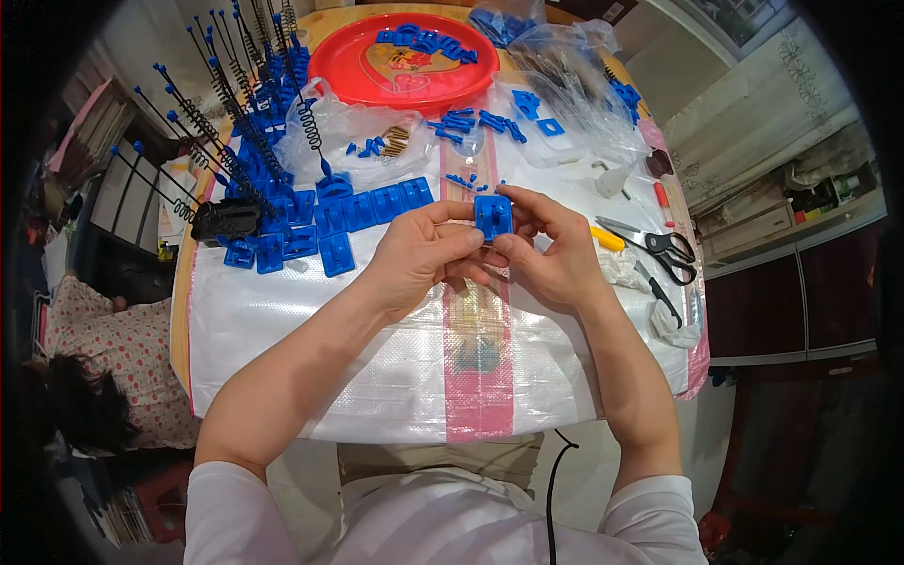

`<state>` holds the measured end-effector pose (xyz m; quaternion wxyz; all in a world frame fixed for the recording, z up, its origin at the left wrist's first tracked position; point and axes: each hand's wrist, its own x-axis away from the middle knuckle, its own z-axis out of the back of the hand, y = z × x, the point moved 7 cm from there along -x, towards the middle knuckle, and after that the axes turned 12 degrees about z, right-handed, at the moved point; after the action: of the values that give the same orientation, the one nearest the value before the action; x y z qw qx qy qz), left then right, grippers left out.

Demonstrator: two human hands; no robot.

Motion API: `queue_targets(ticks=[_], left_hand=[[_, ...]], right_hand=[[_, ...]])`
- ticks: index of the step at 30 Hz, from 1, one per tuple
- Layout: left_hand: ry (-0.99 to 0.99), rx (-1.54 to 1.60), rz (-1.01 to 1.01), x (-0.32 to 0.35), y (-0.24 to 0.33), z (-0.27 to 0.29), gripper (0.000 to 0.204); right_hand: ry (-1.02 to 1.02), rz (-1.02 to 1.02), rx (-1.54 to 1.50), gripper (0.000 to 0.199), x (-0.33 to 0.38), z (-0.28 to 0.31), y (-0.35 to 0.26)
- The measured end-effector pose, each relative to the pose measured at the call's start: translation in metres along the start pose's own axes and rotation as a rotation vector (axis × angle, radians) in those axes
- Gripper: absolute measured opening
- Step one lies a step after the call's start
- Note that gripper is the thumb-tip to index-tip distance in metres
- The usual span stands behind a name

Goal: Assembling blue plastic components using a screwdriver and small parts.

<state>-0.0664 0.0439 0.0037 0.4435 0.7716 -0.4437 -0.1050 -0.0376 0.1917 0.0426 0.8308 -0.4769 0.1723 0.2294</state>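
Between both hands, above the middle of the table, is a small square blue plastic part (493, 217) with a raised piece on its face. My left hand (426, 247) pinches its left edge with thumb and fingers. My right hand (554, 247) grips the right side, thumb low and index finger at the top corner. Just beyond lie several tiny blue pins (466, 181). To the left, a row of square blue plastic bases (377, 207) lies on the white woven sheet (377, 377). One blue base (334, 185) carries an upright black spring.
Many blue bases with black springs (250, 141) crowd the left. A red tray (344, 80) with blue parts stands at the back, near plastic bags (565, 66). Scissors (670, 250), a knife (657, 292), a yellow handle (607, 239) and a red tool (664, 204) lie right.
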Motion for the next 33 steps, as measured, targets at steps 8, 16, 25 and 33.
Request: queue_targets(ticks=[8,16,25,33], left_hand=[[-0.009,-0.011,-0.02,0.001,-0.003,0.008,0.039],[-0.016,0.013,-0.027,-0.001,-0.002,0.007,0.037],[-0.103,0.123,0.029,-0.003,-0.005,0.004,0.034],[-0.076,0.07,0.066,-0.002,-0.008,0.0,0.038]], right_hand=[[-0.047,-0.095,-0.219,0.049,0.001,-0.008,0.002],[-0.011,-0.116,-0.334,0.051,0.005,-0.012,0.008],[0.018,-0.057,-0.146,0.055,0.0,-0.008,-0.002],[0.033,-0.134,-0.239,0.055,0.001,-0.004,0.001]])
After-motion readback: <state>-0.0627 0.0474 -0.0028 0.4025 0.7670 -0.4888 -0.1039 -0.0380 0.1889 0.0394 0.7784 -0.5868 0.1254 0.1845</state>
